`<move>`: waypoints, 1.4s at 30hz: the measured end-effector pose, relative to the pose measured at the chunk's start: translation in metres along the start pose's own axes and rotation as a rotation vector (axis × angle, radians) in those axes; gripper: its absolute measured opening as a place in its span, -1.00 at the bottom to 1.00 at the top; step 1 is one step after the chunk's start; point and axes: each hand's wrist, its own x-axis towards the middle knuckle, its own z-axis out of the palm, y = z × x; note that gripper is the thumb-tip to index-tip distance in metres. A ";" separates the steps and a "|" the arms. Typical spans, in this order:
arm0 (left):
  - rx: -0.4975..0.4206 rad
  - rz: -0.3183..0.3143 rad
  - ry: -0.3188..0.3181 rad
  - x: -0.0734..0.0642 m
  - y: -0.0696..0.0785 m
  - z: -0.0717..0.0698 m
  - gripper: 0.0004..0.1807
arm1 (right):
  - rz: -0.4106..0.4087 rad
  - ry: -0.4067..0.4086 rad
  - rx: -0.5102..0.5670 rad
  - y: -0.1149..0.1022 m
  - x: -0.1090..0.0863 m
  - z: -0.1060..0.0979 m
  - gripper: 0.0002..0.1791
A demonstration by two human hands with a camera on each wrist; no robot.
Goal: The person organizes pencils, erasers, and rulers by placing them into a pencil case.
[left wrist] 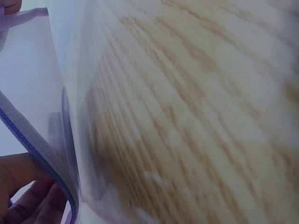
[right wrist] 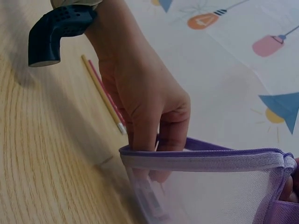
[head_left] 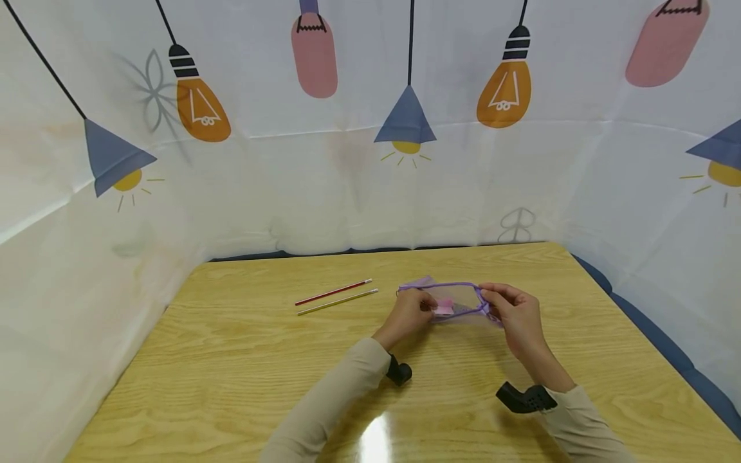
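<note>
A see-through mesh zipper pouch [head_left: 471, 311] with purple edging is held above the table, its mouth spread wide. My right hand [head_left: 518, 318] pinches the pouch at its right end. The fingers of my left hand [head_left: 410, 313] reach down through the mouth, as the right wrist view also shows. At their tips is a small pink and white block [head_left: 444, 308], blurred through the mesh [right wrist: 154, 198]. In the left wrist view, the left thumb and fingers [left wrist: 44, 203] curve behind the zipper edge; their tips are partly hidden.
Two pencils lie side by side left of the pouch, one red [head_left: 332, 292] and one yellow [head_left: 338, 302]. They rest on a wood-grain table [head_left: 231, 360]. A white cloth [head_left: 301, 186] printed with lamps and bulbs hangs behind and at both sides.
</note>
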 end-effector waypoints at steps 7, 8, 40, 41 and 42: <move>-0.053 -0.036 0.010 -0.002 0.002 -0.002 -0.87 | 0.009 -0.002 -0.004 -0.002 0.001 0.001 -0.86; -0.063 -0.040 0.010 -0.002 0.002 -0.002 -0.87 | 0.010 -0.002 -0.001 -0.002 0.001 0.001 -0.87; -0.044 -0.014 0.000 -0.020 0.003 -0.022 -0.91 | 0.004 0.030 0.052 -0.002 0.001 0.000 -0.88; -0.032 -0.005 0.002 -0.020 0.003 -0.023 -0.91 | 0.003 0.028 0.053 -0.002 0.001 0.000 -0.88; -0.018 0.005 0.003 -0.021 0.003 -0.024 -0.90 | 0.003 0.026 0.056 -0.002 0.001 0.000 -0.88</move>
